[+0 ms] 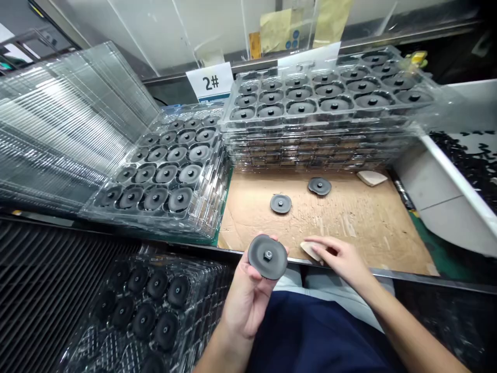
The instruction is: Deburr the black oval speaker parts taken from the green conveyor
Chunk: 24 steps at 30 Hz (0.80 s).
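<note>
Near the bench's front edge, my left hand [248,300] holds a dark grey disc [259,264] with a small hexagonal boss at its centre. To its right, my right hand [341,259] pinches a pale, wedge-shaped piece [309,249] between thumb and fingers, apart from the disc. On the cardboard sheet [248,217] lie two more dark pieces, a rounder disc [280,203] and a wavy-edged one [319,186]. Another pale wedge [371,178] rests at the cardboard's back right.
Stacked clear trays of discs stand at the back [298,150], left [205,223] and lower left [202,290]. Empty clear trays [70,119] lean at far left. A white bin [458,176] with small black parts is on the right. A "2#" sign [210,82] stands behind.
</note>
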{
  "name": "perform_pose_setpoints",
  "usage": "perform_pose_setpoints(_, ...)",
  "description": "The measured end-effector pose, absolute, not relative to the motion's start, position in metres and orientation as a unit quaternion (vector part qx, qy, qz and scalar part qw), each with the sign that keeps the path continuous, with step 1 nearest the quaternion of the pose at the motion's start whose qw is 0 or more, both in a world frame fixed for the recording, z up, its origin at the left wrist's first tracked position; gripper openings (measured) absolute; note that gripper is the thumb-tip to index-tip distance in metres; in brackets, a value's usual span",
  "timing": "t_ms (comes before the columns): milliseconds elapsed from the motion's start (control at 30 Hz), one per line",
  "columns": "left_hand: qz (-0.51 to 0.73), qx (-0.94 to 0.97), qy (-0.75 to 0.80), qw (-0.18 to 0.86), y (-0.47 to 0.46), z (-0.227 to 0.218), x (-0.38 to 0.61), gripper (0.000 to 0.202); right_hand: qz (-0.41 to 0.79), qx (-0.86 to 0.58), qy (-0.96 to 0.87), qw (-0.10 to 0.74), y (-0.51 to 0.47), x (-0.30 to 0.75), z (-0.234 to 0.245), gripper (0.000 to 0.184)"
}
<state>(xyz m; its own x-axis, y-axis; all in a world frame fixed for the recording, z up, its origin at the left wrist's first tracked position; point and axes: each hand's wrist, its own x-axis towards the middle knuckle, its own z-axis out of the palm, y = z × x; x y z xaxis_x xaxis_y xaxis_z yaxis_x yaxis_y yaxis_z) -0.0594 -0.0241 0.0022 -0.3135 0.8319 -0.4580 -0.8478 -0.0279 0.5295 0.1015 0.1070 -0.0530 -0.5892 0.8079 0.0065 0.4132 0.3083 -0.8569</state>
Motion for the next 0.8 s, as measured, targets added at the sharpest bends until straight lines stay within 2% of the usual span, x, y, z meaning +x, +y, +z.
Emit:
perform_pose_setpoints(133,0.708,0.001,0.389,0.589,-0.015,0.003,-0.055,0.07,0.434,-0.34,-0.785,0.281,0.091,0.077,0.003,0.026)
perform_pose_setpoints(233,0.691,-0.001,0.413,0.593,-0.009,0.002,-0.056,0.056,0.416,-0.245,-0.803,0.349,0.077,0.053,0.039,0.027)
perform_pose_setpoints(267,0.684,-0.005,0.422,0.595,-0.008,0.001,-0.058,0.052,0.422,-0.22,-0.814,0.333,0.075,0.048,0.045,0.027)
perform_pose_setpoints(400,0.68,-0.015,0.434,0.59,-0.003,-0.004,-0.065,0.047,0.495,-0.164,-0.835,0.175,0.085,0.035,0.045,0.023)
perform_pose_setpoints(567,0.671,-0.017,0.418,0.613,0.011,-0.004,-0.066,0.045,0.399,-0.204,-0.844,0.295,0.1,0.025,0.038,0.027)
perform_pose_setpoints(667,0.667,-0.009,0.396,0.631,0.017,-0.006,-0.072,0.05,0.464,-0.153,-0.842,0.231,0.105,0.041,0.039,0.024)
perform_pose_setpoints(733,0.657,-0.017,0.384,0.649,0.021,-0.008,-0.075,0.055,0.471,-0.195,-0.84,0.185,0.109,0.057,0.039,0.022)
perform_pose_setpoints(800,0.646,-0.04,0.373,0.665,0.028,-0.008,-0.074,0.058,0.431,-0.261,-0.846,0.177,0.114,0.068,0.039,0.02)
